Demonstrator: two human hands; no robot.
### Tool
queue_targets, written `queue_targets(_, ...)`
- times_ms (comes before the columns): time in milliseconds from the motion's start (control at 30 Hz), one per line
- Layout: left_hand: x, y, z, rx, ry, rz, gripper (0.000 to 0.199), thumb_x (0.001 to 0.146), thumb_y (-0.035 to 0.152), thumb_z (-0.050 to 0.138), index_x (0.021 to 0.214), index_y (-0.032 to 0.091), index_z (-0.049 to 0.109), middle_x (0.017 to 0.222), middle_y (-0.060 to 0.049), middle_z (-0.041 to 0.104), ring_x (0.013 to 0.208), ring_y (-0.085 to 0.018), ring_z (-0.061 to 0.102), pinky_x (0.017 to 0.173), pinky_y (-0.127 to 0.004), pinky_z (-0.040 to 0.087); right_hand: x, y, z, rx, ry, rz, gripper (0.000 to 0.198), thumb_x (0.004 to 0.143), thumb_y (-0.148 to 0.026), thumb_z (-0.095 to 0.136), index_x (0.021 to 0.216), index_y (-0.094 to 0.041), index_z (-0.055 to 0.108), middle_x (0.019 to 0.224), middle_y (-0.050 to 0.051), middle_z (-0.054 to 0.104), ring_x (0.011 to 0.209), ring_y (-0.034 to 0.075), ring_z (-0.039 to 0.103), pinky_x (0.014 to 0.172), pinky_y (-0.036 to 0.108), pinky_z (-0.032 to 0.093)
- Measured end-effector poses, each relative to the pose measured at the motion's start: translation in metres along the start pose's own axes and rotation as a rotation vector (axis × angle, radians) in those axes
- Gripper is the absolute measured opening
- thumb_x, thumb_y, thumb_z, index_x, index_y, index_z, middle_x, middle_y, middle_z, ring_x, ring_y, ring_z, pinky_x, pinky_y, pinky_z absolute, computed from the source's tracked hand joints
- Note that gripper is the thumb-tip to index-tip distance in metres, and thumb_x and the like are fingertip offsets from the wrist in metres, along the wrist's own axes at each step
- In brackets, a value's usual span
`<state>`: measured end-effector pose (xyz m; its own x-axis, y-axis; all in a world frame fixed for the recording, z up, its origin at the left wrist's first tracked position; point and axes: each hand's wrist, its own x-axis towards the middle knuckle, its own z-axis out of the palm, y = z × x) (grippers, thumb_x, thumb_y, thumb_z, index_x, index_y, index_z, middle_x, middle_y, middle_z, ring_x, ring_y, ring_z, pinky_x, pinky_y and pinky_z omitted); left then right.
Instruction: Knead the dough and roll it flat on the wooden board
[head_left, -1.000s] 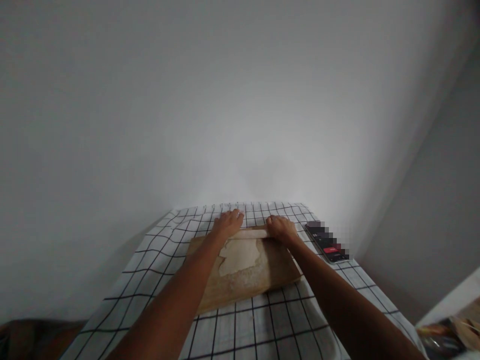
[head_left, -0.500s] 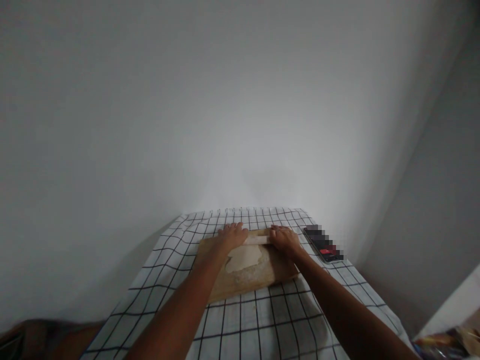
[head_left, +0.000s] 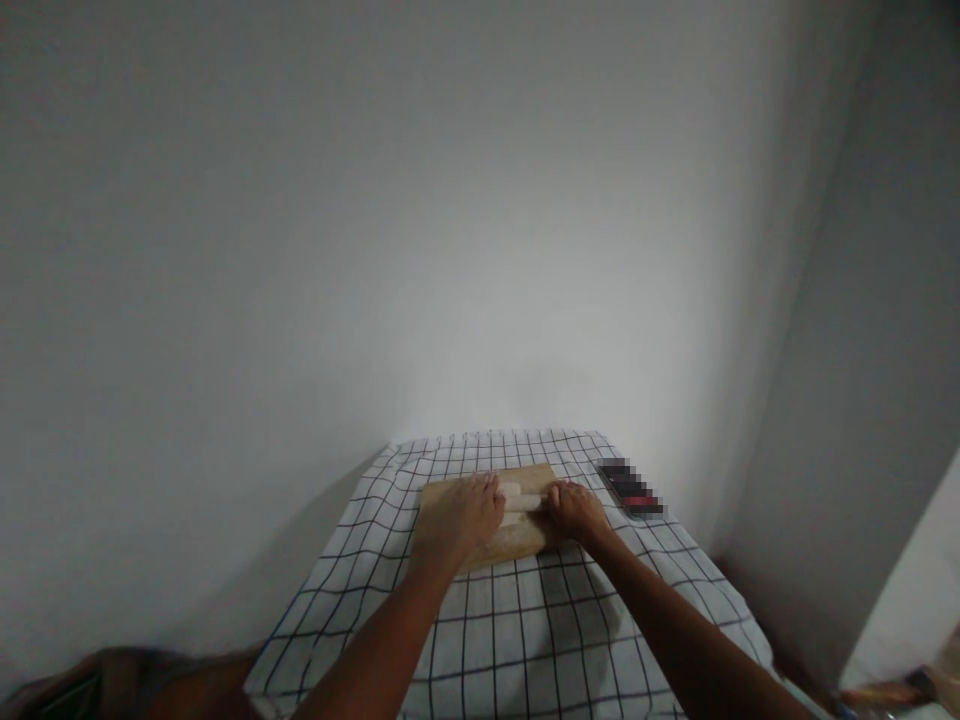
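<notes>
A pale rolling pin lies across a flattened sheet of dough on a wooden board. My left hand is closed over the pin's left end, which it hides. On the other end, my right hand wraps its fingers round the handle. Dough shows both beyond the pin and, in a thin strip, on the near side of it. Some whitish flour marks the board's near part.
Under the board spreads a white tablecloth with dark checks. A phone, partly pixelated, rests to the right of the board. Behind the table rises a white wall. Blurred items sit low at the right edge.
Both hands have drawn the rolling pin back towards me, from the board's far side to over the dough. The camera view has shifted slightly.
</notes>
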<state>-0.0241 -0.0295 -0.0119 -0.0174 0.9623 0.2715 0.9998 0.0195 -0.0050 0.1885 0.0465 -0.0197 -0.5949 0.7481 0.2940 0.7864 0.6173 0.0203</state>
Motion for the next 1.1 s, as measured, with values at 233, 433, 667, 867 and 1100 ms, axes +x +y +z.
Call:
queue_targets(233,-0.052,0.007,-0.008,0.017,-0.012,0.072,0.055,0.1,0.034,0.027,0.151,0.021,0.043,0.16,-0.005,0.036,0.15,-0.024,0.028,0.126,-0.044,0.021,-0.025,-0.015,-0.01,0.127,0.048,0.067,0.029,0.099,-0.023,0.041,0.106,-0.02,0.069,0.12,0.013,0.068,0.12,0.024,0.059,0.095,0.034,0.048)
queue_targets(433,-0.073,0.005,-0.013,-0.029,-0.054,0.121,0.059,0.098,0.03,0.027,0.154,0.015,0.038,0.162,-0.007,0.03,0.152,-0.023,0.023,0.126,-0.043,0.022,-0.035,-0.019,-0.008,0.218,0.081,0.118,0.034,0.104,-0.032,0.035,0.107,-0.023,0.068,0.13,0.009,0.064,0.125,0.023,0.055,0.1,0.037,0.045)
queue_targets(667,-0.038,0.0,-0.01,-0.047,-0.105,0.039,0.058,0.102,0.043,0.018,0.152,0.026,0.041,0.158,-0.005,0.04,0.147,-0.026,0.034,0.121,-0.054,0.026,-0.024,-0.018,0.001,0.234,0.13,0.116,0.035,0.104,-0.033,0.035,0.101,-0.022,0.068,0.118,0.009,0.068,0.119,0.023,0.057,0.096,0.036,0.045)
queue_targets(867,0.012,0.003,-0.018,-0.05,-0.088,0.061,0.052,0.102,0.042,0.024,0.136,0.024,0.058,0.144,-0.007,0.058,0.135,-0.025,0.052,0.113,-0.044,0.036,-0.005,-0.02,0.002,0.225,0.125,0.21,0.039,0.103,-0.034,0.031,0.101,-0.02,0.067,0.118,0.011,0.067,0.111,0.025,0.063,0.089,0.038,0.047)
queue_targets(1100,0.037,0.008,-0.02,0.029,-0.106,-0.094,0.06,0.104,0.044,0.018,0.111,0.018,0.071,0.111,-0.012,0.075,0.106,-0.024,0.068,0.093,-0.036,0.048,0.005,-0.016,-0.007,0.21,-0.071,0.272,0.047,0.103,-0.035,0.023,0.116,-0.02,0.065,0.127,0.014,0.065,0.105,0.028,0.068,0.085,0.041,0.05)
